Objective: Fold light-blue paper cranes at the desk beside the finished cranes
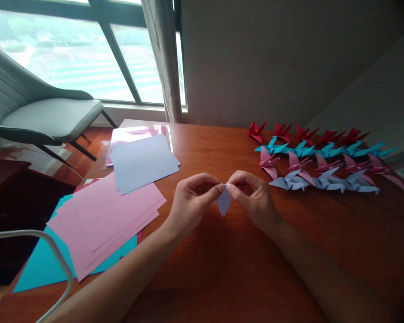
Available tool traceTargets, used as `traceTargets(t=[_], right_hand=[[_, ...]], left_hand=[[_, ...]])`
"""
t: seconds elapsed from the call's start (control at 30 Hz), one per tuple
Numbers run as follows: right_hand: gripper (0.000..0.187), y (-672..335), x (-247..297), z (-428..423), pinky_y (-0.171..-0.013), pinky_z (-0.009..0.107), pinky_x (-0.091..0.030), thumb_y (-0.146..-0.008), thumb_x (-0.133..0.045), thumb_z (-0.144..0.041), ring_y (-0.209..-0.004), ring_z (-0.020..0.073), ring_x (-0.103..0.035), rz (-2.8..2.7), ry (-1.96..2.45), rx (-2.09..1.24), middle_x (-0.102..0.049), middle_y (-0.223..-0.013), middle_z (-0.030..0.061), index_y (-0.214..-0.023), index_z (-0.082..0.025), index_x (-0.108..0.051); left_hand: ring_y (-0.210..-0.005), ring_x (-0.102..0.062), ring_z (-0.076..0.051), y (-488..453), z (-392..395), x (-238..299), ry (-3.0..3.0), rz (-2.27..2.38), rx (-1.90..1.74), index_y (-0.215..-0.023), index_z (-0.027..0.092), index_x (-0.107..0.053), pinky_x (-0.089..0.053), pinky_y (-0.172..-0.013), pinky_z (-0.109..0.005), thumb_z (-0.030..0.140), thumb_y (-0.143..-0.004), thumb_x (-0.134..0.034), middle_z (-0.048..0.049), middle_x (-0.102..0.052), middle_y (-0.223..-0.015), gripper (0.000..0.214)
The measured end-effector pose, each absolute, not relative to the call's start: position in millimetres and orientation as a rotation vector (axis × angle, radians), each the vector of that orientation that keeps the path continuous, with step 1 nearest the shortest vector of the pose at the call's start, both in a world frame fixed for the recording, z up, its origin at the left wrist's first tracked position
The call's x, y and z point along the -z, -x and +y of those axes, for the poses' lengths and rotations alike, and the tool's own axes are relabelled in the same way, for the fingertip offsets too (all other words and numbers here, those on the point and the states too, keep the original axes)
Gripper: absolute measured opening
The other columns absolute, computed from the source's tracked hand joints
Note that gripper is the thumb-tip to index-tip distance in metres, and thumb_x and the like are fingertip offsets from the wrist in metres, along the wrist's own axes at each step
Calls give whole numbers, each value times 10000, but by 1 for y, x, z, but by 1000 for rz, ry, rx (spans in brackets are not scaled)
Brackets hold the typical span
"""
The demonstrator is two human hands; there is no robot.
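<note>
Between my two hands hangs a small folded piece of pale lavender paper [224,202], its point facing down toward me. My left hand [197,197] pinches its upper left edge between thumb and forefinger. From the other side, my right hand [251,195] pinches the upper right edge the same way. The two thumbs nearly meet at the top of the paper, and the fingertips hide its upper part. Right of my right hand stands a row of lavender paper cranes [291,181] on the wooden table [202,148].
Behind the lavender cranes are rows of pink cranes [267,162], turquoise cranes [301,150] and red cranes [283,131]. At left lie lavender sheets [144,163], pink sheets [111,215] and turquoise sheets [40,264]. A white cable [62,264] curves at lower left. A chair [54,116] stands by the window.
</note>
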State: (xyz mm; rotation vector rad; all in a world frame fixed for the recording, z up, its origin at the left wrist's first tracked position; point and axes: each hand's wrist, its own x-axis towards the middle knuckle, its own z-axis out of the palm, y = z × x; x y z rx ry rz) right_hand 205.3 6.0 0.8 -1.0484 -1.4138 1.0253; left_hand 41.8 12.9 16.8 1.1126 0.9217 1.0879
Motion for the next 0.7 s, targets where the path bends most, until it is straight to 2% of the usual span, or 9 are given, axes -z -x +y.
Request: traceTargets(t=[0.2,0.27,0.33,0.4,0.5,0.6,0.7], right_hand=[[124,-207,-6,7,-583,240,-425,-819,-661,-261,-633,113,-492,-1447,1035,-1232,-528,-694,-33,-747,-201,-580],[128,-208,-4,7,-586,241,-419,-825,-667,-261,-630,111,-484,-1405,1027,-1224,-528,-690,-36,-743,-199,-590],[133,-210,-1,7,-585,242,-409,-845,-667,-278,-621,110,-474,-1336,1019,-1228,-534,-682,-37,-752,-200,-612],[141,-210,2,8,-577,244,-397,-853,-676,-303,-608,110,-467,-1243,1011,-1271,-542,-668,-38,-764,-203,-633],[145,-211,2,9,-571,250,-390,-825,-709,-326,-599,112,-471,-1086,991,-1368,-562,-666,-32,-770,-203,-654],[148,-211,-1,9,-568,251,-380,-801,-726,-334,-599,112,-473,-972,971,-1429,-565,-674,-28,-768,-206,-660],[138,-211,-3,8,-574,253,-366,-796,-726,-323,-607,112,-463,-958,955,-1439,-558,-673,-29,-760,-209,-657]], left_hand=[[-593,-534,-91,-42,14,-16,-1186,958,-1039,-655,147,-667,-413,-555,-193,252,-738,-793,17,-618,-625,185],[-621,-557,-100,-42,16,-16,-1128,922,-1010,-692,148,-687,-435,-591,-202,288,-716,-828,9,-645,-661,201],[-664,-593,-120,-41,20,-14,-982,861,-945,-740,154,-701,-467,-640,-223,394,-726,-828,-10,-673,-710,272],[-713,-629,-156,-38,23,-13,-783,768,-826,-789,166,-705,-493,-671,-257,587,-771,-737,-43,-694,-767,423],[-787,-657,-200,-34,26,-11,-566,587,-664,-887,184,-712,-510,-688,-293,831,-779,-497,-89,-712,-866,691],[-824,-657,-200,-32,27,-11,-487,462,-619,-977,185,-711,-509,-700,-292,900,-772,-355,-98,-711,-940,825],[-817,-651,-196,-33,26,-10,-478,436,-614,-986,167,-708,-503,-690,-286,903,-787,-292,-103,-707,-940,868]])
